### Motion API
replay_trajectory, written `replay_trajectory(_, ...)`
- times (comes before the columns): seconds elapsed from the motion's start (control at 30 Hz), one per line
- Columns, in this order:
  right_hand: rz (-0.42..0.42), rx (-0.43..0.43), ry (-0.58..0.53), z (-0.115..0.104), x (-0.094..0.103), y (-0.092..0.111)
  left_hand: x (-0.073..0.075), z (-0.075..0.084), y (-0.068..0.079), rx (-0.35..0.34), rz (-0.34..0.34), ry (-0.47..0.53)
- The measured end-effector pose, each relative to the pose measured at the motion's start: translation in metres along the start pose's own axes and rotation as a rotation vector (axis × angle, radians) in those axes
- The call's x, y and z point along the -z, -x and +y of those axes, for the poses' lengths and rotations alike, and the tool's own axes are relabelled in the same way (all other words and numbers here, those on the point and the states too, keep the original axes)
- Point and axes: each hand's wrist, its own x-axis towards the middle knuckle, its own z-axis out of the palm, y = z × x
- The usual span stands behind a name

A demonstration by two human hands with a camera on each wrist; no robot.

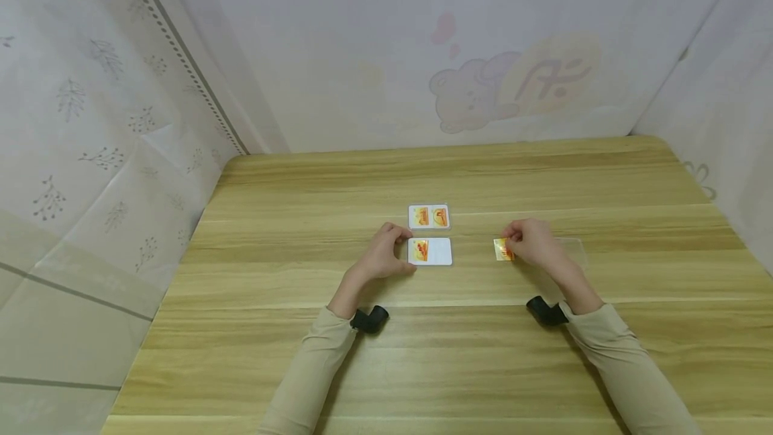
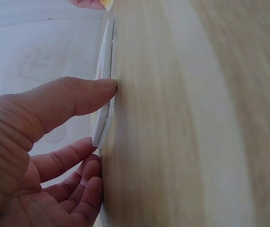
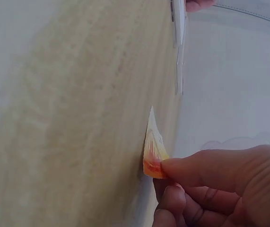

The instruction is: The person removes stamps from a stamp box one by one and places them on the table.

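Observation:
A white card in a clear case, with one yellow-orange stamp on its left half, lies flat on the table. My left hand holds this card by its left end, thumb on the near edge and a finger on the far edge; the left wrist view shows the thumb against the case's side. Off to the right, my right hand pinches another yellow-orange stamp with a finely toothed edge between thumb and fingers. The stamp is tilted and slightly bent.
Just behind the held card lies a second cased card bearing two stamps. A clear plastic piece is partly hidden behind my right hand. Beneath everything is a wood-grain table, with patterned curtains at its back and sides.

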Motion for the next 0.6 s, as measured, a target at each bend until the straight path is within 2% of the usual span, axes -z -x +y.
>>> replay_trajectory(0.27, -0.007, -0.016, 0.024, -0.0008, -0.0009, 0.0002, 0.0011, 0.0009, 0.0004, -0.015, 0.007, -0.032)
replay_trajectory(0.6, -0.013, -0.032, 0.038, -0.0041, -0.0004, 0.0002, 0.0008, 0.0009, 0.0007, -0.013, 0.006, -0.018)
